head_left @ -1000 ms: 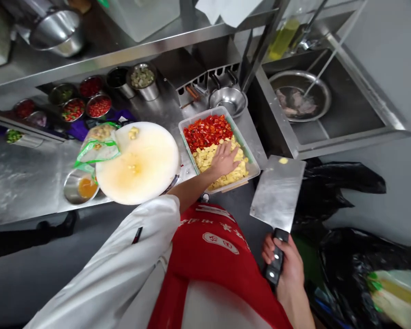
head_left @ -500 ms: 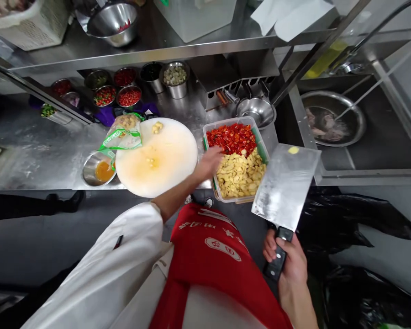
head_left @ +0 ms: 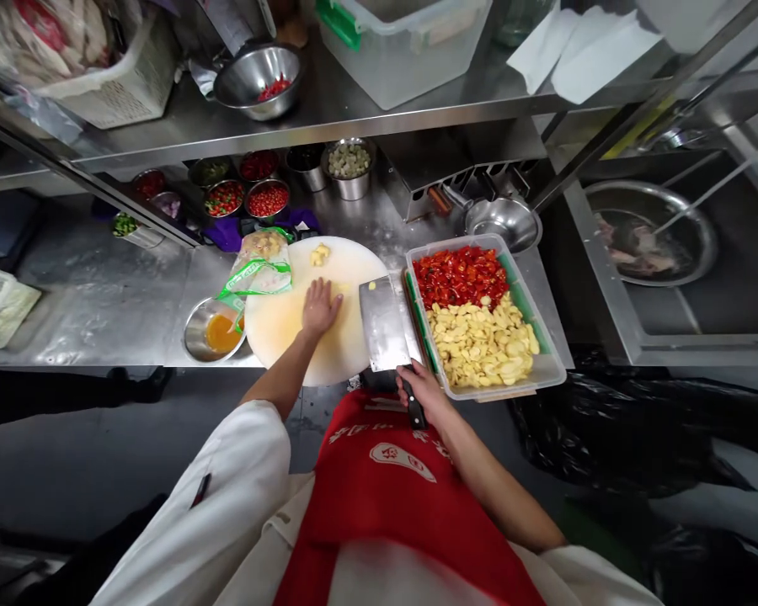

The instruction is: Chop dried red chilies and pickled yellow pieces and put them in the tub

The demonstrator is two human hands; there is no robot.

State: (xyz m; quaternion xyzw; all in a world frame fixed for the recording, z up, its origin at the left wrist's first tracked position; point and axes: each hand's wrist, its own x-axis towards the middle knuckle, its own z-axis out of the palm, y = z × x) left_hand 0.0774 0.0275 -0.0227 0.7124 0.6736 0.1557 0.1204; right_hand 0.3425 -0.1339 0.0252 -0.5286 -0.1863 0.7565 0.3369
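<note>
My left hand [head_left: 321,307] lies over the middle of the round white cutting board [head_left: 271,337], fingers stretched out and a little apart. Whatever is under its palm is hidden. A small pile of peeled ginger or garlic pieces [head_left: 319,254] sits at the board's far edge. In my right hand [head_left: 424,391] is the black handle of a cleaver [head_left: 384,324], its broad blade over the board's right edge. One pale slice [head_left: 372,286] clings to the blade. Right of it stands a clear plastic tub [head_left: 547,370] with chopped red chilies [head_left: 461,273] and pale yellow slices [head_left: 480,345].
A plastic bag of ginger-like pieces [head_left: 262,261] overlaps the board's left edge, beside a steel bowl [head_left: 193,324] of orange liquid. Several ingredient pots [head_left: 269,200] stand behind. A steel shelf [head_left: 379,126] overhangs the counter. The sink [head_left: 644,337] with a basin is at right.
My left hand has moved left from the tub onto the board. My right hand has brought the cleaver left, from beside the tub to the board's right edge. The view has shifted slightly.
</note>
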